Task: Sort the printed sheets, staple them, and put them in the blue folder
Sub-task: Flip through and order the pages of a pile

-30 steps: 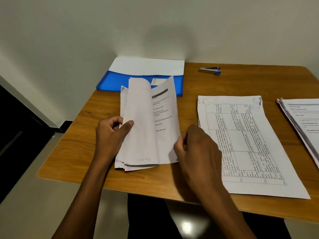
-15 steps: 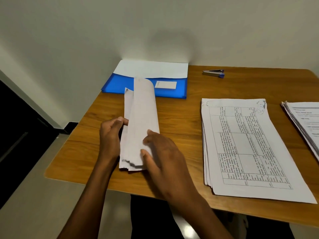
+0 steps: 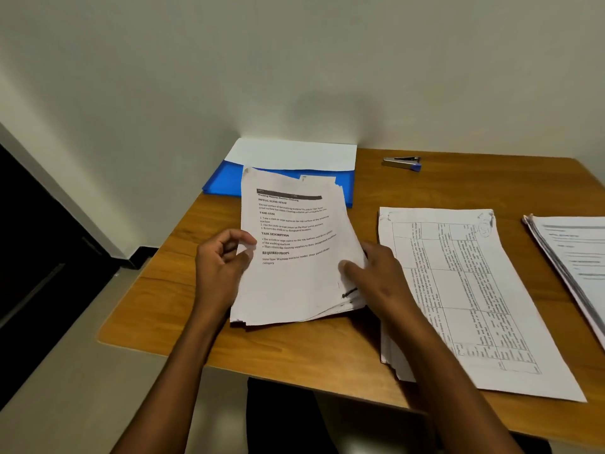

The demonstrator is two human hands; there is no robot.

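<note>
1. The brown wooden counter (image 3: 409, 188) is the biggest thing. It holds three lots of paper, so sheets from one lot could get mixed into another.
2. The wide white stack with a printed table (image 3: 458, 290) lies at the right part of the counter, near the front edge. The right arm passes just beside it, so a bump could push it askew.
3. The white stack of printed sheets with black text (image 3: 294, 257) sits near the front left corner. Its sheets are fanned out and uneven. If stapled like this, some pages could be missed.
4. The flat blue plastic folder (image 3: 226, 181) lies at the back left, by the wall, partly under the top of the held stack. White paper lies on it.
5. The thin white pile at the right edge (image 3: 569, 257) is partly out of view.
6. The right hand (image 3: 376, 273) grips the stack's right edge, thumb on top. A loose grip could let pages slide.
7. The left hand (image 3: 222, 260) pinches the stack's left edge.
8. The small silver and blue stapler (image 3: 403, 162) waits at the back edge, well apart from the hands.
</note>
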